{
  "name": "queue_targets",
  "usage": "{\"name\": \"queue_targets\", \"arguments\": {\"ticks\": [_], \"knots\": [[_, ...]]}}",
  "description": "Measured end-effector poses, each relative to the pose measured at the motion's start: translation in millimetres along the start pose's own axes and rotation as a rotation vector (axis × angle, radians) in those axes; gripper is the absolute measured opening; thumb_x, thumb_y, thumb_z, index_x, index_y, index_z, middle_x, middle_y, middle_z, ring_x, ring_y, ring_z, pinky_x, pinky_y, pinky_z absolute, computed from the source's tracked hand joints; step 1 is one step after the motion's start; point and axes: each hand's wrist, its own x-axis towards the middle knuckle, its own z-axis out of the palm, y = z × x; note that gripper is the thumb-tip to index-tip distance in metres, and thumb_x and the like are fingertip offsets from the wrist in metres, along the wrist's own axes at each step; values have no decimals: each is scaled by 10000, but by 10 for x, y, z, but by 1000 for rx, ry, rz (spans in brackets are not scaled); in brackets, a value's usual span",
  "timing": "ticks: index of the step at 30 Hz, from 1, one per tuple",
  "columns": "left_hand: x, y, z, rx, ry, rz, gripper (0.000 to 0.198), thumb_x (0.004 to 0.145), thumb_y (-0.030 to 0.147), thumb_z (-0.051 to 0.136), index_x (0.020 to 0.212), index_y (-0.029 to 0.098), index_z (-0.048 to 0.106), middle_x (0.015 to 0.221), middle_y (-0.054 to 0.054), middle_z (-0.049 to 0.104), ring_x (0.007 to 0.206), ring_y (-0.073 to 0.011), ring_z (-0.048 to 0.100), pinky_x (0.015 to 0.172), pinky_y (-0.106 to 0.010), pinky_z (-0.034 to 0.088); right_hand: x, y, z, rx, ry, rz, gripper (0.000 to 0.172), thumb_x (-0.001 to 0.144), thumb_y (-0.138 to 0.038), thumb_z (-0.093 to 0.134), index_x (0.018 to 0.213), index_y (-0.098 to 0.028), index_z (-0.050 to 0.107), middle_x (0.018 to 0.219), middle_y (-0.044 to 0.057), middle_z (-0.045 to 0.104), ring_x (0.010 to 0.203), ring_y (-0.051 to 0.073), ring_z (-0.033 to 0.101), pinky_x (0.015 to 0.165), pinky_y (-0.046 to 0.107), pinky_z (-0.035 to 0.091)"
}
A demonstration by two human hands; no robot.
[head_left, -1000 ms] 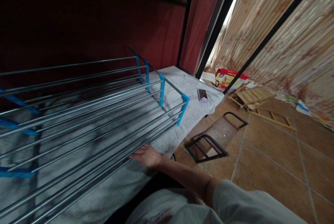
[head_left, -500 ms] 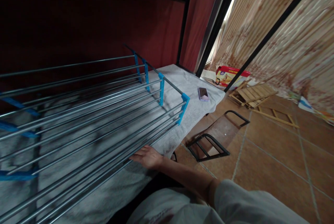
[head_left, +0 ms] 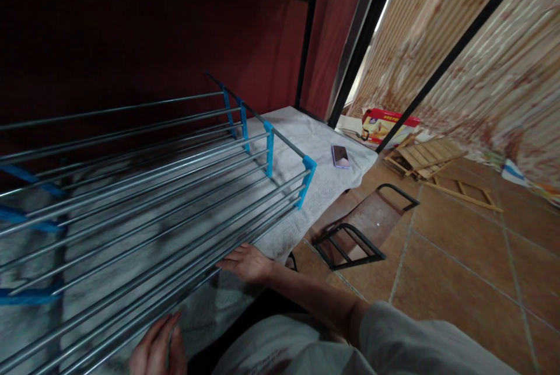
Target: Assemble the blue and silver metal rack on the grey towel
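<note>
A folding drying rack (head_left: pixel 270 156) with grey metal rods and blue plastic joints lies across a grey cloth. My right hand (head_left: pixel 247 262) rests at its near lower edge, fingers stretched out and fingertips against the lowest rods. Whether those fingertips reach under the rods is hard to see. At the bottom of the view is my left hand (head_left: pixel 158 347), partly cut off by the frame. Its fingers are extended beside the near rods, holding nothing; I cannot tell whether they touch.
The grey cloth (head_left: pixel 295 124) covers a bed-like surface inside a black metal frame (head_left: pixel 308 42). A phone (head_left: pixel 340 156) lies on it. On the tiled floor stand a brown-seated chair (head_left: pixel 367 220), a folded wooden piece (head_left: pixel 431 158) and a red-yellow box (head_left: pixel 389 126). Curtains hang behind.
My left hand has come into view at the bottom, close to the near rods. The rack has shifted very slightly left; my right hand stays in place.
</note>
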Motion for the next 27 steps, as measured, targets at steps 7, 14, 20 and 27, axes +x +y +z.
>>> {"name": "queue_targets", "arguments": {"ticks": [7, 14, 20, 27], "knots": [[494, 373, 489, -85, -117, 140, 422, 982, 239, 464, 1404, 212, 477, 1220, -123, 624, 1133, -261, 603, 1013, -413, 472, 2, 13, -64, 12, -13, 0, 222, 1013, -259, 505, 1180, -171, 621, 1138, 69, 681, 1056, 167, 580, 947, 302, 394], [477, 203, 671, 150, -356, 181, 453, 990, 272, 376, 1409, 140, 481, 1307, -177, 632, 1220, -321, 587, 1007, -475, 467, -40, 61, -168, -15, 18, 24, 212, 1013, -242, 496, 1161, -170, 630, 1138, 58, 681, 1060, 164, 569, 942, 301, 405], [717, 264, 797, 117, -548, 176, 448, 987, 256, 374, 1394, 155, 531, 1304, -154, 659, 1161, -272, 650, 1006, -408, 503, -498, 124, -99, 75, 234, 224, 334, 975, -230, 517, 1300, -188, 583, 1241, 91, 639, 1081, 198, 558, 920, 343, 435], [1110, 719, 1081, 141, -748, 183, 439, 1020, 247, 336, 1420, 161, 496, 1294, -144, 666, 1113, -244, 672, 979, -356, 502, -1305, 487, -349, 328, 853, 816, 265, 955, -206, 409, 1109, -204, 625, 1079, 89, 624, 1043, 215, 577, 935, 376, 472]]}}
